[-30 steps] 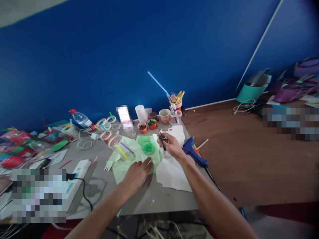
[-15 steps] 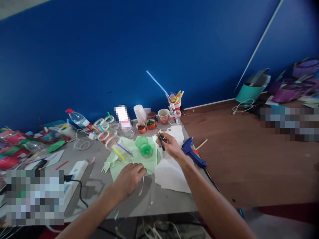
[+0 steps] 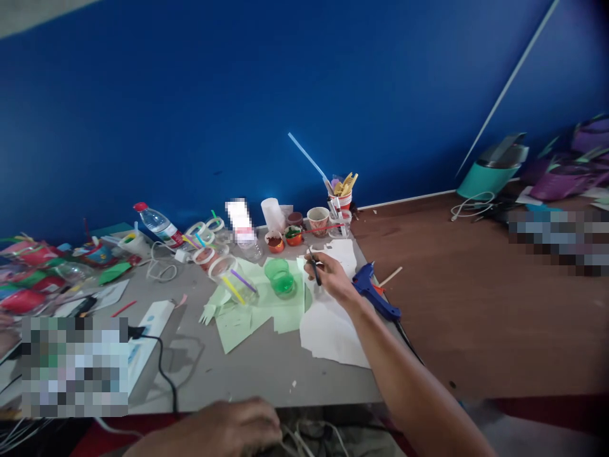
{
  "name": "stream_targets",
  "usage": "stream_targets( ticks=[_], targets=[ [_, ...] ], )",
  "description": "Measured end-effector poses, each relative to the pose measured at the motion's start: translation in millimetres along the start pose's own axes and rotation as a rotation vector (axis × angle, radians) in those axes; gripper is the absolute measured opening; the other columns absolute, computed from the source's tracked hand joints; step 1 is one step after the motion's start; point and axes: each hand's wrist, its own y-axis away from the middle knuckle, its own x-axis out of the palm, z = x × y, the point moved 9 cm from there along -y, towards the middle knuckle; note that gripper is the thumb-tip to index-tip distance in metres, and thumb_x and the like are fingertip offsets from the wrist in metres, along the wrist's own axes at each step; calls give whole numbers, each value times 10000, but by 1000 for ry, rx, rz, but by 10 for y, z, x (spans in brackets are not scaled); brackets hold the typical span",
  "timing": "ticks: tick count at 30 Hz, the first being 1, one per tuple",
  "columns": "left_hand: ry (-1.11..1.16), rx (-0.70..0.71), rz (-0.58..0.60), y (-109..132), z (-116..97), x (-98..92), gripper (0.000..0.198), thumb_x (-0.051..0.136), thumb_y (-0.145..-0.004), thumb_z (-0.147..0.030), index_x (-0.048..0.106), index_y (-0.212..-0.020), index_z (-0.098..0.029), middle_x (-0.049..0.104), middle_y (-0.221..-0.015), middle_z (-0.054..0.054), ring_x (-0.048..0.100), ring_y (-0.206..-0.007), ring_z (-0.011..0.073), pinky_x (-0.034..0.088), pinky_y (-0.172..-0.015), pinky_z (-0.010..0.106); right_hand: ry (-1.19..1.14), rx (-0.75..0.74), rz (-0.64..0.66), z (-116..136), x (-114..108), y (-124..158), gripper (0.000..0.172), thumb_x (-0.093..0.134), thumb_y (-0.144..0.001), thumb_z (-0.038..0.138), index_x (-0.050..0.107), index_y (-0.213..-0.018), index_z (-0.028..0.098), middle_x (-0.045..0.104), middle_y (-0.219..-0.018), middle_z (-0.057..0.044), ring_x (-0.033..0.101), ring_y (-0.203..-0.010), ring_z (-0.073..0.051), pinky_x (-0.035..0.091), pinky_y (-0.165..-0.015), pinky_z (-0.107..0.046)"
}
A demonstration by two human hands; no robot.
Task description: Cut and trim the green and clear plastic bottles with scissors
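My right hand (image 3: 330,276) is closed around dark-handled scissors (image 3: 314,266), held over the white paper (image 3: 328,330). Blurred by motion, my left hand (image 3: 238,425) is low in front of the table edge, above pale strips (image 3: 304,441) near my lap; whether its curled fingers hold anything is unclear. Left of the scissors, a clear green plastic cup (image 3: 280,278) lies on light green paper (image 3: 259,324). A clear cup with purple and yellow straw pieces (image 3: 233,284) lies on its side beside it. To the right of the white paper rests a blue glue gun (image 3: 375,293).
Behind stand a patterned paper cup (image 3: 318,222), small paint pots (image 3: 275,241), a cup of brushes and yellow forks (image 3: 340,197) and a red-capped bottle (image 3: 159,225). A white power strip (image 3: 151,336) with a black cord lies left. A teal container (image 3: 490,171) stands far right.
My left hand has dropped from over the table to below its front edge; the thin pale strip that hung from it no longer shows. My right hand keeps the scissors. The view has shifted slightly.
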Motion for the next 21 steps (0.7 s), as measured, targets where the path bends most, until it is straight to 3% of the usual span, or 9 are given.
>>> stream_targets(
  ticks=[2,5,8,10,11,12,15,17,21],
  targets=[
    [-6,-95,-169,29,160,-288,416,553,-816,-182,610,-1186,-363,673,-1197,6,635,-1078,191,494,-915,264,-4,10,-11,-5,-13,-1,387,687,-640,403,625,-941,168,601,-769,-12,568,-658,-148,468,-639,-284],
    [79,-285,-570,193,606,-726,189,545,-847,-346,689,-943,-273,722,-966,39,676,-902,204,536,-784,268,-9,22,-25,5,-25,4,391,686,-636,405,615,-939,168,600,-776,-13,567,-645,-143,466,-638,-283],
    [216,-391,-1035,486,1054,-1009,322,580,-800,-463,632,-1006,-222,689,-933,69,658,-879,232,538,-794,338,-4,22,-24,27,-19,11,395,687,-636,401,613,-948,170,602,-762,-11,569,-635,-143,467,-635,-285],
    [276,-437,-1305,671,1298,-1089,526,654,-722,-499,548,-1150,-214,635,-1118,103,612,-1041,278,483,-930,433,12,19,-22,38,-12,16,391,684,-643,400,618,-955,174,610,-761,-11,574,-632,-145,468,-633,-287],
    [323,-456,-1369,696,1418,-1092,633,683,-692,-499,493,-1224,-213,573,-1251,126,551,-1164,304,427,-1002,470,20,17,-19,40,-8,18,390,682,-645,400,621,-957,174,613,-758,-11,576,-630,-145,467,-630,-287],
    [389,-476,-1396,681,1541,-1080,722,711,-656,-493,452,-1268,-209,503,-1349,147,486,-1248,328,389,-1036,495,25,15,-19,41,-5,20,391,682,-645,400,624,-957,172,613,-754,-11,576,-629,-146,466,-627,-287],
    [557,-487,-1297,421,1818,-1041,859,737,-642,-454,335,-1365,-222,355,-1483,172,328,-1381,340,288,-1098,524,21,17,-15,31,4,26,401,687,-639,401,624,-957,166,605,-741,-12,570,-622,-145,452,-599,-277],
    [590,-441,-1228,212,1878,-1065,858,764,-614,-432,366,-1347,-230,383,-1465,161,330,-1380,338,260,-1111,523,15,22,-6,26,14,32,404,692,-638,398,625,-959,163,603,-749,-16,569,-628,-146,446,-595,-275],
    [556,-298,-1285,-24,1822,-1202,703,771,-607,-367,490,-1235,-224,508,-1349,119,430,-1306,302,304,-1093,480,25,26,7,23,28,43,405,699,-641,378,625,-975,161,614,-802,-27,572,-648,-145,447,-619,-283]
  ],
)
